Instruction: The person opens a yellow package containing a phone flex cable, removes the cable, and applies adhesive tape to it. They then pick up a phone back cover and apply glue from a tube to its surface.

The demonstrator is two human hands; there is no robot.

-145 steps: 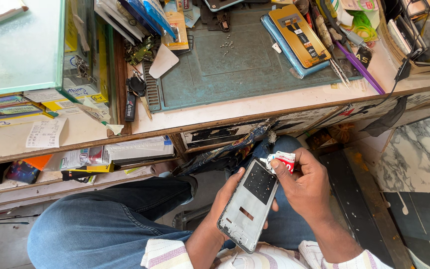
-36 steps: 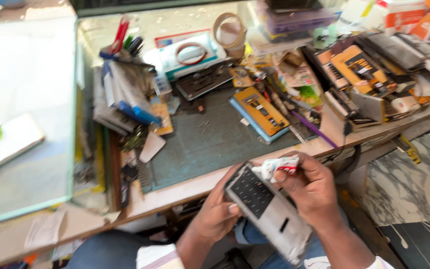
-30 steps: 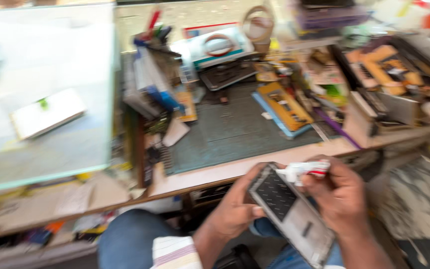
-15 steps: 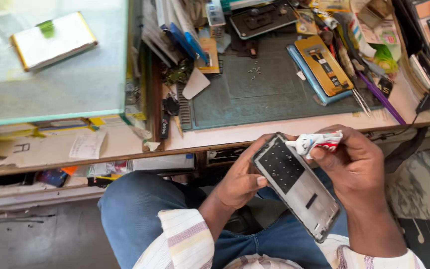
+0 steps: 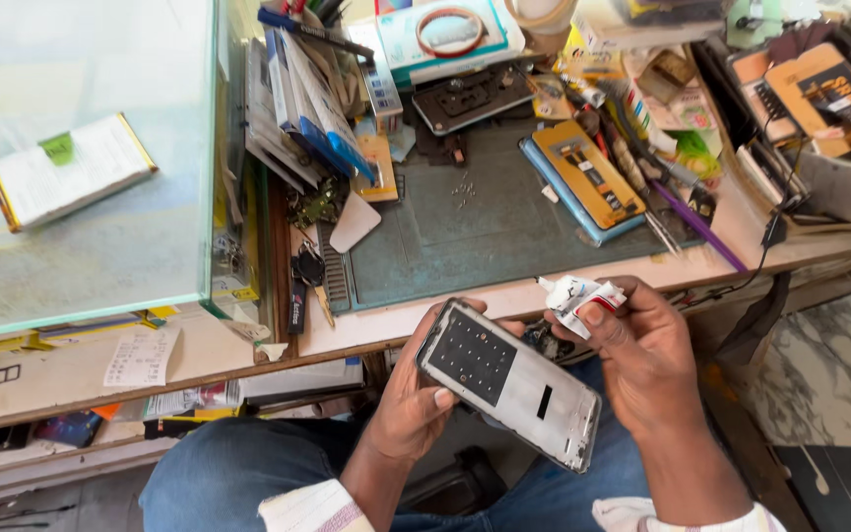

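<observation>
My left hand (image 5: 416,394) grips an opened phone frame (image 5: 509,382) from below, its silvery inner side with a dark patch facing up, tilted over my lap. Just right of the frame's top corner, my right hand (image 5: 647,355) pinches a small crumpled white and red glue tube (image 5: 576,295), nozzle pointing up and left. The nozzle is apart from the frame. Both hands hover in front of the workbench edge, above my jeans.
A dark green work mat (image 5: 490,222) with several tiny screws (image 5: 462,189) lies on the cluttered bench. Packaged parts (image 5: 585,177), a phone back cover (image 5: 473,97), tweezers and a purple tool (image 5: 698,225) surround it. A glass counter (image 5: 81,167) stands left. Marble floor shows at the right.
The view shifted from my lap up to the bench and back. My hands kept hold of the phone frame and the tube, and the frame now lies flatter.
</observation>
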